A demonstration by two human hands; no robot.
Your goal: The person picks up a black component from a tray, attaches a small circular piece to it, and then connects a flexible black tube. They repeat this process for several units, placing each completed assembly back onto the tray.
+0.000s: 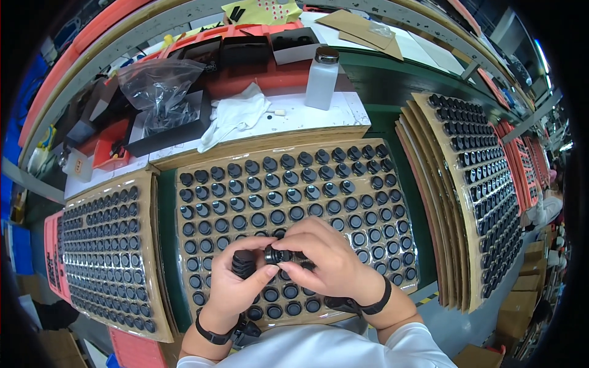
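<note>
Over the near middle of a cardboard tray [211, 236] filled with rows of black cylindrical parts, my two hands meet. My left hand [230, 288] is closed, with a black ribbed cylindrical part [243, 264] against its palm. Its thumb and forefinger also pinch the left end of a second black cylindrical part [279, 254]. The fingers of my right hand [328, 254] close round that same part from the right. Fingers hide some of it. In the tray's far rows the parts stand taller; nearer ones show round flat tops.
Similar filled trays stand left [147, 245] and in a stack at right [448, 202]. Behind are a translucent bottle [322, 80] with a dark lid, a white glove [239, 113], a clear plastic bag [159, 86] in a black box, and red bins [113, 153]. A metal rail crosses the back.
</note>
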